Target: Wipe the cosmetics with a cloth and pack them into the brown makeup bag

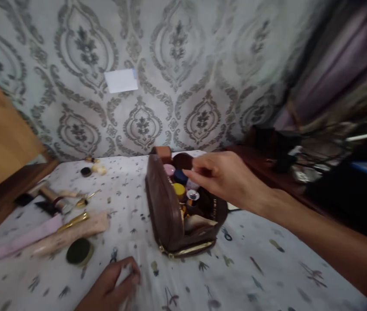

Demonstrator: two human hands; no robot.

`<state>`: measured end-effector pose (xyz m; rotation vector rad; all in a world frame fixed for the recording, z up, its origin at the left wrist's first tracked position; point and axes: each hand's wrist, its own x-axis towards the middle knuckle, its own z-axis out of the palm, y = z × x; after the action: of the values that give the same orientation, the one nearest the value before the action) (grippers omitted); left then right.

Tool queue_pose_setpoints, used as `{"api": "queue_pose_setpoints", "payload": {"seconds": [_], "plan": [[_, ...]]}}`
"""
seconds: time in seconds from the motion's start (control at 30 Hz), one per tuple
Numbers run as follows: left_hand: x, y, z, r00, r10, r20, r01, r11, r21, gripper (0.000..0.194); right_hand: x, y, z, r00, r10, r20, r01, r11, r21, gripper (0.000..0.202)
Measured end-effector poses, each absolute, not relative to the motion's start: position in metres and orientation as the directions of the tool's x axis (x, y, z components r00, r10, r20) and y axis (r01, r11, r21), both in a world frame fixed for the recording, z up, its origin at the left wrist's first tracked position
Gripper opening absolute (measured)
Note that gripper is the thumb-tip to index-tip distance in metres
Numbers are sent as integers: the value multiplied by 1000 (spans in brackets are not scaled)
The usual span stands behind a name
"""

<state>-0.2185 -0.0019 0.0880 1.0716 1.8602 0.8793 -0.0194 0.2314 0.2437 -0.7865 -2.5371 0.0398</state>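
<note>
A brown toiletry bag stands unzipped on the patterned white cloth, packed with small containers. Inside it show a pink lid, a dark blue lid, a yellow lid and a silver-topped bottle. My right hand reaches over the bag's far right side, its fingers pinched together; whatever they may hold is hidden. Low in the view, my left hand rests near the cloth with curled fingers. Something pale shows between its thumb and fingers, too blurred to name.
Left of the bag lie a dark-lidded jar, a beige tube, a pink tube, a gold tube and several other cosmetics. A patterned wall stands behind. Dark furniture and clutter are on the right.
</note>
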Motion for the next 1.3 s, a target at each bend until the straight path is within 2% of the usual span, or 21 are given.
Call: {"api": "queue_pose_setpoints", "payload": {"seconds": [0.17,0.27,0.37,0.47,0.57,0.63,0.73,0.9,1.0,1.1,1.17,1.3], "plan": [[-223,2,96,-177,923,-342,352,384,854,27,-24,196,229,-724,273,633,201,962,-185,45],[-221,4,104,-114,957,-267,274,289,917,18,-38,169,219,-722,155,674,41,982,-182,42],[-223,4,108,-97,983,-156,204,173,964,12,-56,140,204,-730,114,674,-77,966,-247,38],[-230,0,108,-123,991,-49,211,74,975,11,-75,116,179,-731,178,658,-141,905,-402,30],[-240,-3,110,-219,976,-11,227,62,972,12,-94,101,145,-691,415,592,-98,757,-646,16],[-245,-4,113,-268,964,-7,215,67,974,12,-106,97,122,-648,590,482,-27,614,-789,22],[-252,-6,118,-281,960,2,202,57,978,14,-122,97,95,-650,710,271,42,390,-920,35],[-263,-18,128,-292,956,-35,251,112,961,18,-136,103,69,-699,712,66,74,165,-984,47],[-277,-23,138,-286,958,35,399,86,913,15,-137,102,62,-685,728,26,101,130,-986,50],[-308,-13,152,-288,952,105,635,108,765,15,-134,98,59,-691,720,64,100,182,-978,50],[-339,5,160,-366,926,92,782,253,569,19,-132,95,59,-718,690,86,101,226,-969,48],[-414,67,167,-469,877,105,827,393,402,22,-130,92,55,-751,654,98,103,262,-960,45]]}}
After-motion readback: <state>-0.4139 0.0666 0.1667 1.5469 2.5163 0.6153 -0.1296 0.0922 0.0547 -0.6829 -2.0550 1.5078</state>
